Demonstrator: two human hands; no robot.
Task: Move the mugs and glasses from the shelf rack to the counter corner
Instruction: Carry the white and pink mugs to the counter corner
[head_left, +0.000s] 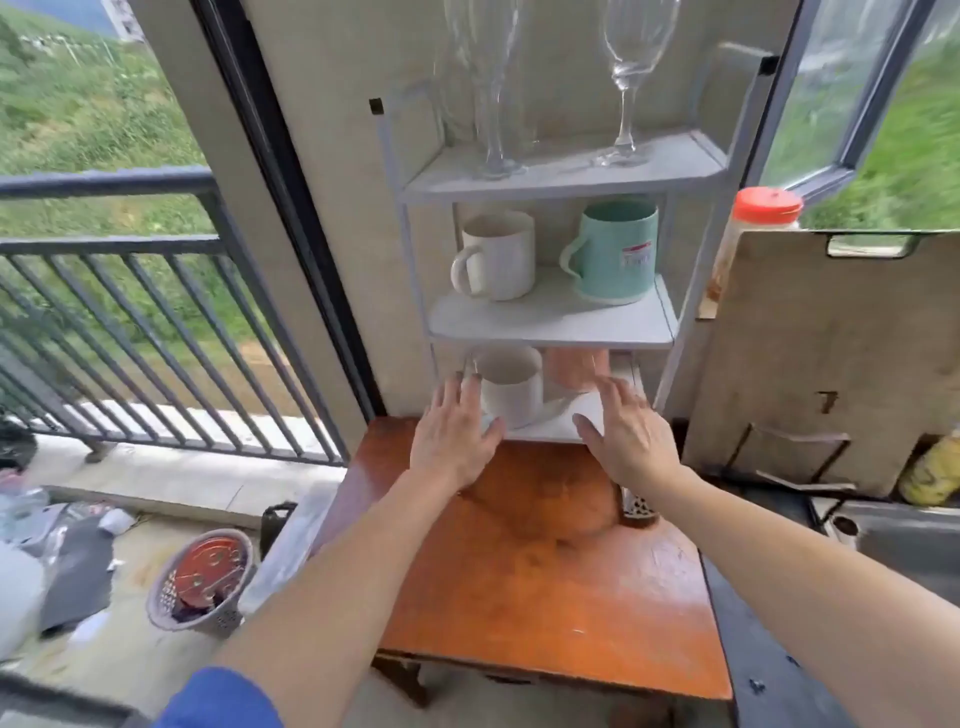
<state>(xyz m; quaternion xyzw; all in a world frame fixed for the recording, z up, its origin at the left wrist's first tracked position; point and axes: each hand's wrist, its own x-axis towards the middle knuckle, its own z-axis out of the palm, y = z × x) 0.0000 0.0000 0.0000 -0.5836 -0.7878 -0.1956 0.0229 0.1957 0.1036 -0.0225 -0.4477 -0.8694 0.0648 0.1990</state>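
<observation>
**Item 1.** Wooden table, orange top, running from centre to 6 o'clock of the view. No mug or glass stands on the part that shows.

**Item 2.** Shelf rack, white, three tiers, at the table's far edge, 12 o'clock.

**Item 3.** Top tier: left glass at 12 o'clock and right glass at 1 o'clock. Both are stemmed, upright and apart.

**Item 4.** Middle tier: white mug and teal mug, side by side, handles toward 9 o'clock.

**Item 5.** Bottom tier: lower white mug, with a pink cup at its 2 o'clock, partly hidden.

**Item 6.** Left hand, fingers straight and spread, holding nothing, at 8 o'clock of the lower white mug. Its fingertips are beside the mug's wall, but contact cannot be told. Right hand, likewise spread and empty, at the mug's 4 o'clock, in front of the pink cup.

**Status.** All six vessels are on the rack, so the task is judged unstarted, with all six left to move. The lower white mug lies between the two hands, ungripped.
</observation>
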